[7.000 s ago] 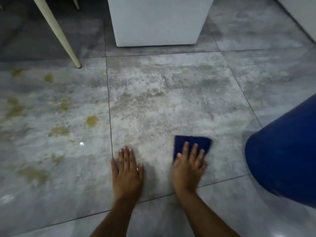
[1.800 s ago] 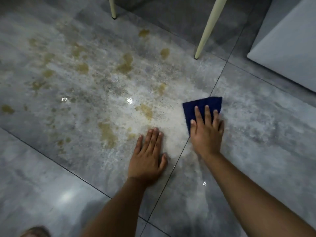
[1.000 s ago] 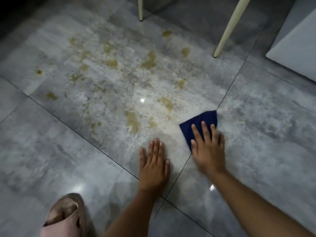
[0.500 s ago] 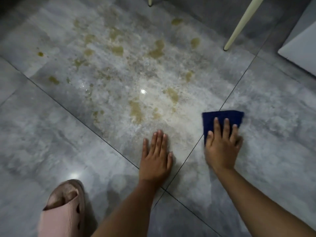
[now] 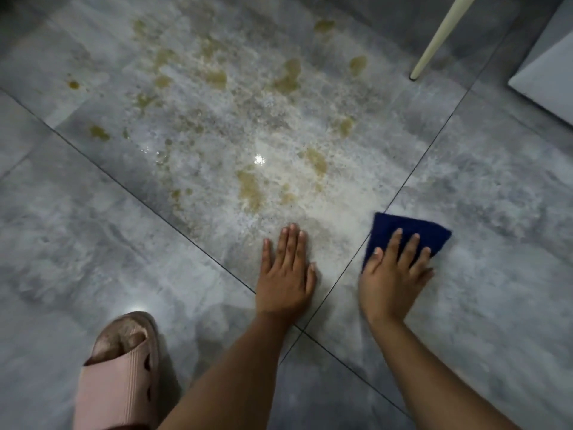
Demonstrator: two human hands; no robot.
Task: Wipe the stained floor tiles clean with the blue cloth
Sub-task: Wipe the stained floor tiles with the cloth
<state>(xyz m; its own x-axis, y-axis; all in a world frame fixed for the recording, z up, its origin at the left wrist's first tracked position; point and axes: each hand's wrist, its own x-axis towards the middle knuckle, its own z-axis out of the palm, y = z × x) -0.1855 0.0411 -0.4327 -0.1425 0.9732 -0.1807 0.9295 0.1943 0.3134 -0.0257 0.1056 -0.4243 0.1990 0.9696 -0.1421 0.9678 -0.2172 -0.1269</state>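
The folded blue cloth [image 5: 400, 228] lies flat on a grey floor tile just right of a grout line. My right hand [image 5: 392, 274] presses down on its near half with fingers spread. My left hand [image 5: 286, 274] rests palm-down on the stained tile [image 5: 217, 125] beside it, holding nothing. Several yellow-brown stains [image 5: 249, 187] spot that tile ahead of my left hand, with a pale soapy film around them.
A cream chair leg [image 5: 434, 41] stands at the upper right, with a white cabinet base [image 5: 548, 76] further right. My foot in a pink slipper [image 5: 121, 377] is at the lower left.
My right hand has slid the cloth left and back over the grout line, then right again, and the cloth now sits tilted. My left hand stays planted. The view has shifted left since seven seconds ago.
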